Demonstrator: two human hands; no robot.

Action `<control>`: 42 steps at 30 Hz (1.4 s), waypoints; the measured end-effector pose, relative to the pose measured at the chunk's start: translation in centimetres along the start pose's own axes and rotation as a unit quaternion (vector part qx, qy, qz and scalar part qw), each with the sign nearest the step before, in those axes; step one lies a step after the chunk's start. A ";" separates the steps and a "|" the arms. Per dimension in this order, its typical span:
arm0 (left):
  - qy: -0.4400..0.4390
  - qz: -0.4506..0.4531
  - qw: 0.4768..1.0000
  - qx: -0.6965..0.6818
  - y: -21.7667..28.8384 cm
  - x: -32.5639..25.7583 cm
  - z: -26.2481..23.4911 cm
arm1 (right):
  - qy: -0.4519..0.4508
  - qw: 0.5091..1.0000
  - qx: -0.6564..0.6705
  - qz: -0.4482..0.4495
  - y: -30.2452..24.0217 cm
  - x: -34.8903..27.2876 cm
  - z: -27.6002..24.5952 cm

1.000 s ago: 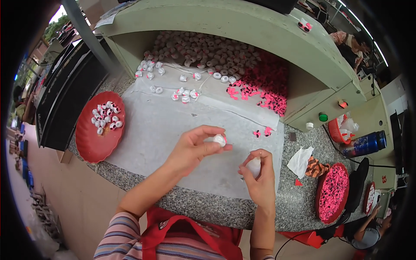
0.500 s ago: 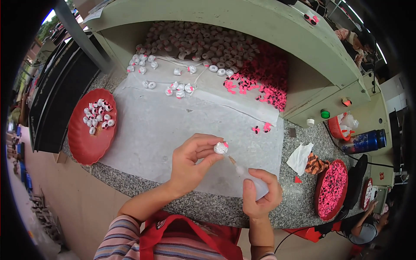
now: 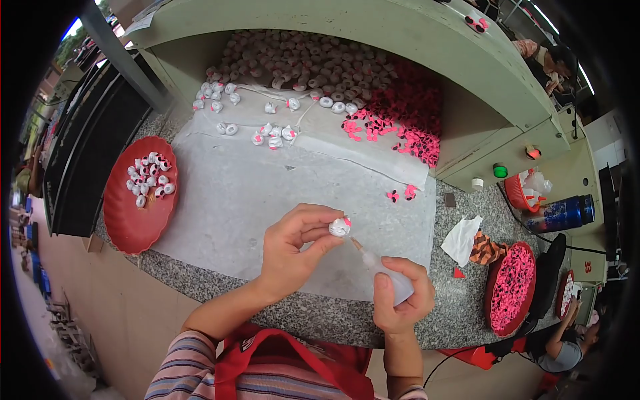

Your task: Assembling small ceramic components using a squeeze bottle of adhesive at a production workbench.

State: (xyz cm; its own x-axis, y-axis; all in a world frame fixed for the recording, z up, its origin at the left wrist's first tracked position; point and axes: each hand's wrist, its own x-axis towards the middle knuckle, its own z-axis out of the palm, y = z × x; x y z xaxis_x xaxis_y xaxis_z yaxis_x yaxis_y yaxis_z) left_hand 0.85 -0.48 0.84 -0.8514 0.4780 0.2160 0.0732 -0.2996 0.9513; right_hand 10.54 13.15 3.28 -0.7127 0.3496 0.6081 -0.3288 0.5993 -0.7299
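Pinched between the thumb and fingertips of my left hand (image 3: pixel 297 250) is a small white round piece with pink marks (image 3: pixel 340 227). My right hand (image 3: pixel 405 297) is wrapped round a translucent squeeze bottle (image 3: pixel 395 280). The bottle's thin nozzle (image 3: pixel 358 245) tilts up to the left, its tip close to the lower right side of the white piece; whether they touch I cannot tell. Below both hands lies a whitish sheet (image 3: pixel 227 200). Two small pink-and-black pieces (image 3: pixel 401 194) rest on it to the right, beyond my right hand.
Beneath a green-grey hood (image 3: pixel 320 17) lie heaps of white pieces (image 3: pixel 300 60) and pink-and-black pieces (image 3: pixel 407 107). A red dish (image 3: pixel 137 223) with white pieces stands left. On the right are a red dish of pink pieces (image 3: pixel 511 287), a crumpled tissue (image 3: pixel 461 241) and a blue can (image 3: pixel 563 215).
Both hands keep nearly the same place, with the nozzle still close to the white piece. The whole view has shifted very slightly.
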 end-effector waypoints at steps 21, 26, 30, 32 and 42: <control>-0.011 -0.167 0.978 -0.122 0.2 0.6 -0.6 | -0.013 1.000 -0.006 -0.004 -0.2 0.3 -0.4; -0.011 -0.179 0.972 -0.153 -0.2 0.6 -0.9 | -0.001 1.000 -0.007 -0.010 0.0 0.3 -0.4; -0.012 -0.185 0.967 -0.172 -0.3 0.6 -1.1 | -0.004 1.000 -0.013 -0.002 -0.2 0.5 -0.5; -0.012 -0.183 0.968 -0.173 -0.3 0.6 -1.1 | -0.011 1.000 -0.026 -0.004 -0.3 0.5 -0.6; -0.007 -0.189 0.969 -0.159 -0.1 0.8 -0.7 | -0.007 0.994 -0.033 0.106 -1.0 0.5 -0.5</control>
State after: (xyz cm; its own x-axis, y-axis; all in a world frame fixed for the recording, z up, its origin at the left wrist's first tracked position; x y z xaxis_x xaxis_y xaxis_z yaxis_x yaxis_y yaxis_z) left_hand -0.19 -0.71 0.75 -0.7787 0.6137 -0.1305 -0.4089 -0.3387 0.8474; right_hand 10.84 13.07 4.48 -0.7701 0.4630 0.4388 -0.1304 0.5591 -0.8188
